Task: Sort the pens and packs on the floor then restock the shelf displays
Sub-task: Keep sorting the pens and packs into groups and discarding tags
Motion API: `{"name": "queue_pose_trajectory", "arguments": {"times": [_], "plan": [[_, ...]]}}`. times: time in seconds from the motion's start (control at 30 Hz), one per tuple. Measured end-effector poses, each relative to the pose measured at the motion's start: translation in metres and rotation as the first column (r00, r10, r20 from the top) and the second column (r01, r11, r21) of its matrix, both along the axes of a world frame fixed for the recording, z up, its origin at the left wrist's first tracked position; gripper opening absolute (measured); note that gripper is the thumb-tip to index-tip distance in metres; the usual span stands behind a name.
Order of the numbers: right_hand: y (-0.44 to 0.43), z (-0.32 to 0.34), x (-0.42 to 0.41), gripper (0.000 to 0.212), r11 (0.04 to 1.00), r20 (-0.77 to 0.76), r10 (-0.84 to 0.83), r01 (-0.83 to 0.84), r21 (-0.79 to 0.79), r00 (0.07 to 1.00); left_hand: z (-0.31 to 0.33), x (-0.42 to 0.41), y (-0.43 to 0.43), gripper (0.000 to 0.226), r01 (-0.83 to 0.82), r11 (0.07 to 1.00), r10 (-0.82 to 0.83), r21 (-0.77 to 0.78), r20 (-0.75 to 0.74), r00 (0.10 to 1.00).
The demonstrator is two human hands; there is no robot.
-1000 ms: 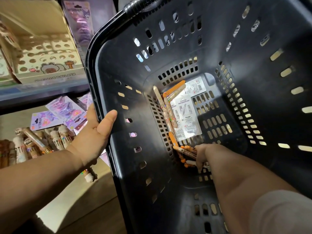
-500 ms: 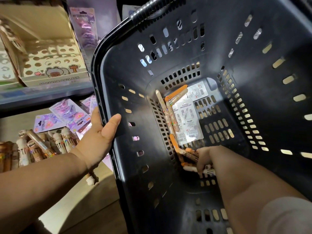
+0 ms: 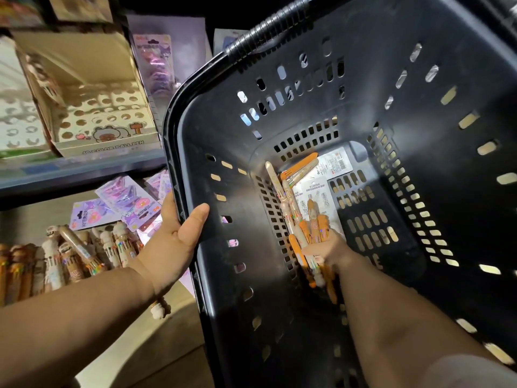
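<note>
Since the half-second before, my right hand [image 3: 327,249] had turned upward off the basket bottom, and a bundle of pens [image 3: 313,228] stood up out of its fist, fingers clamped round the orange and tan barrels. My left hand [image 3: 179,239] held its place on the near rim of the black basket [image 3: 419,79], thumb pressed on the inner wall and fingers hooked over the outside. The basket was tipped toward me, its ribbed handle [image 3: 265,32] at the top edge.

Beyond my right hand, loose pens [image 3: 272,177] lay along the bottom corner beside white card-backed packs [image 3: 335,163]; the print on them was too small to read, apart from a barcode. The basket wall hid much of the shelving.

To the left, a shelf [image 3: 70,172] carried an open display box [image 3: 112,127] with round holes, a cartoon animal and the words "10 COLOR BALL PEN". Below it lay purple packs [image 3: 92,217] and a row of character-topped pens [image 3: 70,256], with one more pen [image 3: 161,309] just under my left wrist.
</note>
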State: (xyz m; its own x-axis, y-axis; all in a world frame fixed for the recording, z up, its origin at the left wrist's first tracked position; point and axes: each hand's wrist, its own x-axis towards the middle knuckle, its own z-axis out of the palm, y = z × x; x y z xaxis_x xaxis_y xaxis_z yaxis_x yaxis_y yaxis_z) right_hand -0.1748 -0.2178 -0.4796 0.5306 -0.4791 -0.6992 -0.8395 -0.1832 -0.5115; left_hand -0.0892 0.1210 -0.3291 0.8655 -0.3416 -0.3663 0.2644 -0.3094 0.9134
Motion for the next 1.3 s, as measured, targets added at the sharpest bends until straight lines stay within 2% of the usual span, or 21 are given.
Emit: {"name": "queue_pose_trajectory", "arguments": {"times": [0.07, 0.17, 0.23, 0.27, 0.37, 0.4, 0.47, 0.5, 0.53, 0.6, 0.63, 0.67, 0.77, 0.83, 0.9, 0.97, 1.17, 1.2, 1.3], "plan": [[0.023, 0.016, 0.002, 0.061, 0.997, 0.02, -0.06, 0.061, -0.037, 0.998, -0.001, 0.0, 0.0, 0.058, -0.003, 1.0, 0.003, 0.002, -0.006, 1.0], [0.036, 0.017, 0.007, 0.063, 0.963, 0.052, -0.265, 0.261, 0.065, 0.963, -0.005, 0.001, -0.001, 0.057, -0.006, 1.0, 0.006, 0.009, 0.0, 1.0], [0.032, 0.01, 0.013, 0.047, 0.944, 0.062, -0.308, 0.297, 0.146, 0.949, -0.009, 0.002, 0.0, 0.058, -0.011, 1.0, 0.011, 0.011, -0.006, 1.0], [0.032, 0.007, 0.016, 0.035, 0.943, 0.039, -0.297, 0.287, 0.171, 0.954, -0.008, 0.003, 0.0, 0.057, -0.006, 1.0, 0.006, 0.011, -0.002, 1.0], [0.03, -0.002, 0.007, 0.032, 0.962, -0.008, -0.195, 0.192, 0.195, 0.981, -0.008, 0.002, -0.002, 0.055, 0.001, 1.0, -0.001, 0.018, 0.02, 1.0], [0.029, -0.001, 0.004, 0.045, 0.979, 0.006, -0.124, 0.121, 0.167, 0.992, -0.006, 0.002, -0.003, 0.055, 0.001, 1.0, -0.001, 0.019, 0.023, 1.0], [0.011, -0.026, -0.005, 0.095, 0.987, 0.012, -0.04, 0.038, 0.155, 0.999, -0.006, 0.001, -0.003, 0.054, -0.001, 1.0, 0.0, 0.018, 0.028, 1.0], [-0.002, -0.043, -0.01, 0.111, 0.984, 0.013, -0.038, 0.035, 0.172, 0.999, -0.006, 0.001, -0.004, 0.054, -0.001, 1.0, 0.0, 0.021, 0.026, 1.0], [-0.004, -0.046, -0.011, 0.114, 0.982, 0.014, -0.058, 0.055, 0.179, 0.998, -0.007, 0.001, -0.003, 0.056, -0.003, 1.0, 0.002, 0.021, 0.018, 1.0], [0.001, -0.041, -0.008, 0.095, 0.971, 0.015, -0.129, 0.123, 0.203, 0.992, -0.01, 0.001, -0.002, 0.063, 0.006, 1.0, -0.007, 0.021, 0.012, 1.0], [0.017, -0.016, -0.004, 0.088, 0.97, 0.019, -0.14, 0.133, 0.203, 0.99, -0.009, 0.001, -0.002, 0.069, 0.026, 0.999, -0.027, 0.021, 0.033, 0.999], [0.02, -0.013, -0.005, 0.09, 0.968, 0.016, -0.145, 0.139, 0.208, 0.989, -0.009, 0.0, -0.003, 0.072, 0.035, 0.999, -0.036, 0.024, 0.04, 0.999], [0.026, -0.008, -0.004, 0.097, 0.963, 0.038, -0.147, 0.134, 0.234, 0.988, -0.006, -0.002, -0.005, 0.062, -0.014, 1.0, 0.014, 0.027, 0.008, 1.0], [0.036, 0.006, -0.001, 0.072, 0.964, 0.037, -0.124, 0.111, 0.243, 0.992, -0.011, 0.0, -0.005, 0.063, -0.005, 1.0, 0.004, 0.026, 0.023, 1.0], [0.041, 0.014, 0.001, 0.057, 0.961, 0.043, -0.093, 0.078, 0.266, 0.995, -0.015, 0.002, -0.002, 0.076, 0.008, 1.0, -0.008, 0.019, 0.014, 1.0], [0.043, 0.017, 0.002, 0.061, 0.964, 0.026, -0.076, 0.067, 0.257, 0.997, -0.014, 0.003, 0.0, 0.083, 0.008, 1.0, -0.008, 0.02, 0.007, 1.0], [0.035, 0.009, 0.008, 0.071, 0.978, 0.029, -0.003, -0.003, 0.208, 1.0, -0.016, 0.001, -0.006, 0.067, -0.005, 1.0, 0.005, 0.015, 0.012, 1.0], [0.037, 0.015, 0.009, 0.069, 0.977, 0.033, -0.02, 0.013, 0.212, 0.999, -0.015, 0.001, -0.007, 0.067, -0.003, 1.0, 0.003, 0.005, 0.008, 1.0], [0.046, 0.035, 0.013, 0.042, 0.962, 0.061, -0.016, -0.001, 0.272, 0.998, -0.014, -0.001, -0.009, 0.065, 0.009, 0.999, -0.009, -0.039, 0.009, 1.0]]}}
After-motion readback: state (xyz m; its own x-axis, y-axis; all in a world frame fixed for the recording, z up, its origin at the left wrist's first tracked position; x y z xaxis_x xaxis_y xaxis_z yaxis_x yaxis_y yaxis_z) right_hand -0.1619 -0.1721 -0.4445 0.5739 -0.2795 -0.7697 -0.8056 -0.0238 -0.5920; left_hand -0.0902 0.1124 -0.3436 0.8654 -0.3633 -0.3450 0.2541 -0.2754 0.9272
